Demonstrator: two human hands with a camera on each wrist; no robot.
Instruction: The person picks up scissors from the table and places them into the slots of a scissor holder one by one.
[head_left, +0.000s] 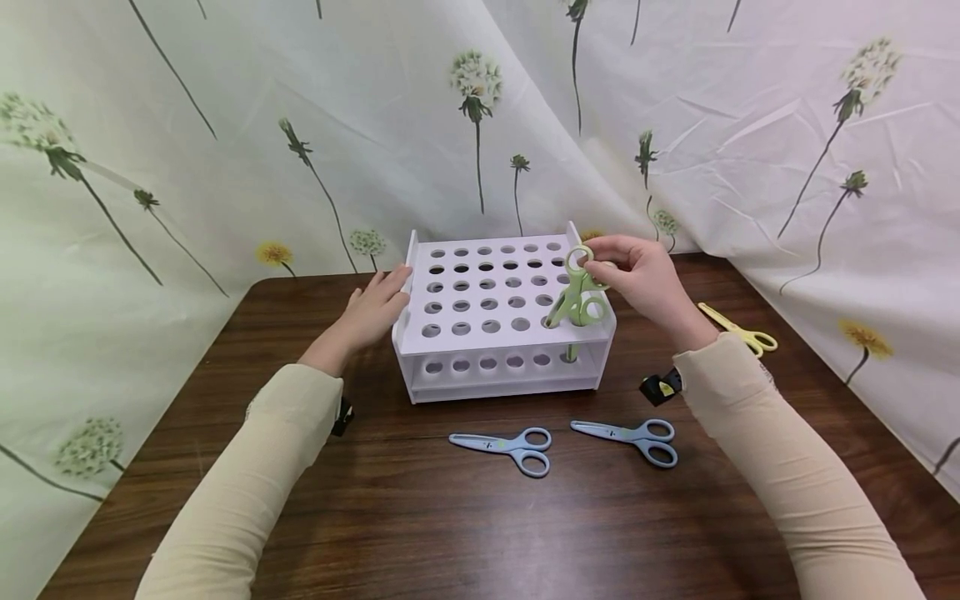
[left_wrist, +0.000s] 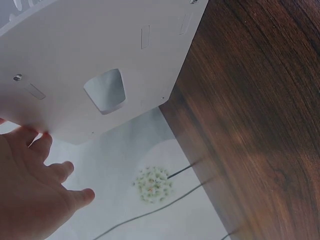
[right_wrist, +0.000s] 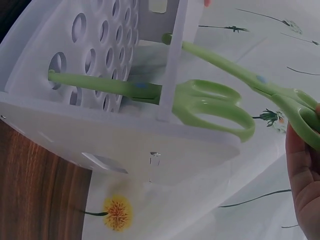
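Note:
A white rack (head_left: 498,342) with rows of round holes stands on the table. My right hand (head_left: 643,277) pinches green scissors (right_wrist: 220,62) by the handle, blades pointing down. In the head view their tip is at a front-row hole, second from the right; the right wrist view shows it just past the top plate. Another pair of green scissors (right_wrist: 112,86) stands in the front right corner hole, its tip in the lower plate's hole. At the rack's left side, my left hand (head_left: 372,308) rests its fingers along the side panel (left_wrist: 60,65), fingers spread and loosely extended.
In front of the rack lie two blue scissors, one left (head_left: 501,445) and one right (head_left: 632,434). Yellow scissors (head_left: 738,330) lie near the table's right edge, beyond the right forearm. A flower-printed cloth (head_left: 420,100) hangs behind the brown wooden table (head_left: 420,533).

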